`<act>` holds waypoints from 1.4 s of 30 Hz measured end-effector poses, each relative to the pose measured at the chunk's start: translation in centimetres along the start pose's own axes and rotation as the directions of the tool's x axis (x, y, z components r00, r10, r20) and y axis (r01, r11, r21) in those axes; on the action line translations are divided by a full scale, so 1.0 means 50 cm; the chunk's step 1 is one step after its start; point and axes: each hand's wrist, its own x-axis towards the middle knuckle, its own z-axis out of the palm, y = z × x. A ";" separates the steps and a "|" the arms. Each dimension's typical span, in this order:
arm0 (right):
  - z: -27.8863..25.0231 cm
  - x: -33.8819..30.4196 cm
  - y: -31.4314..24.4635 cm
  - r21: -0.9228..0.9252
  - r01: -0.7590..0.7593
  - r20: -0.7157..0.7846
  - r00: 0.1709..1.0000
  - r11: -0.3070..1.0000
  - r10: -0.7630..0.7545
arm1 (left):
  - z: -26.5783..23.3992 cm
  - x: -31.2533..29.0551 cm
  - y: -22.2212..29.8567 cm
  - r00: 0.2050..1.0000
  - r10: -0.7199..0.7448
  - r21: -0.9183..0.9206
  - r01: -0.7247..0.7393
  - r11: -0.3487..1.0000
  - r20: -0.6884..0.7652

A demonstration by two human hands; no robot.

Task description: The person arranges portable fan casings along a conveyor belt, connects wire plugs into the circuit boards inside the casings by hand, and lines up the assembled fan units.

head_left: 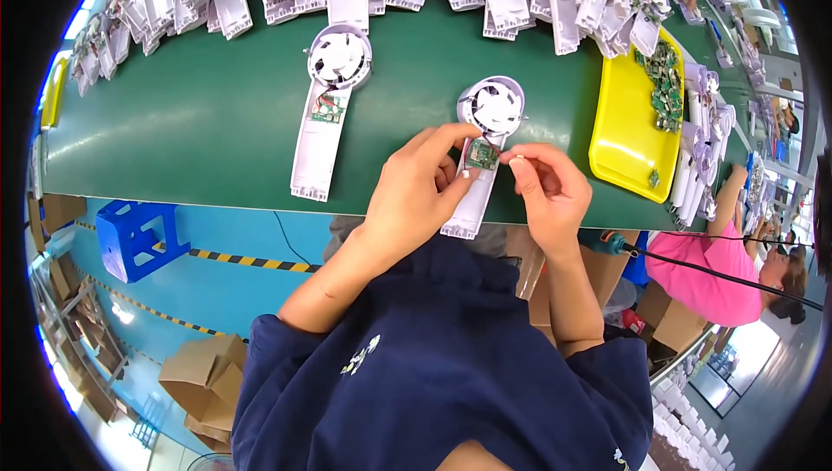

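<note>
Before me on the green table lies a white fan housing point(469, 207) with a round fan point(497, 108) at its far end. A small green circuit board point(481, 155) is over the upper part of its long tray. My left hand point(414, 183) is closed at the board's left side, index finger at the top corner and thumb at the lower one. At the board's right edge, my right hand point(553, 198) pinches the end of a thin dark wire; the fingertips partly hide it. Another fan housing point(317, 152), with its own board, lies to the left.
Many white housings point(347, 3) crowd the table's far side. At right, a yellow tray point(614, 137) holds several green circuit boards point(666, 90), with stacked white parts point(693, 155) beyond. A blue stool point(139, 239) stands at left. A co-worker in pink point(706, 276) is at right.
</note>
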 end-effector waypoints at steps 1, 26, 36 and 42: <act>-0.004 0.004 0.006 -0.150 0.090 -0.032 0.995 0.984 -0.096 | -0.001 0.002 0.000 1.000 0.000 -0.008 0.000 1.000 0.019; 0.007 0.040 -0.079 -0.639 0.163 0.150 0.985 0.751 -0.086 | 0.017 0.011 0.002 0.975 0.152 -0.099 -0.169 0.981 -0.161; 0.011 0.037 -0.044 -0.488 0.278 0.217 0.957 0.828 -0.193 | -0.008 0.013 0.007 0.999 0.026 -0.136 -0.028 0.990 -0.018; 0.015 0.054 -0.016 -0.507 0.483 0.277 0.876 0.714 -0.396 | -0.028 0.019 0.010 0.999 -0.011 -0.126 0.017 0.992 0.046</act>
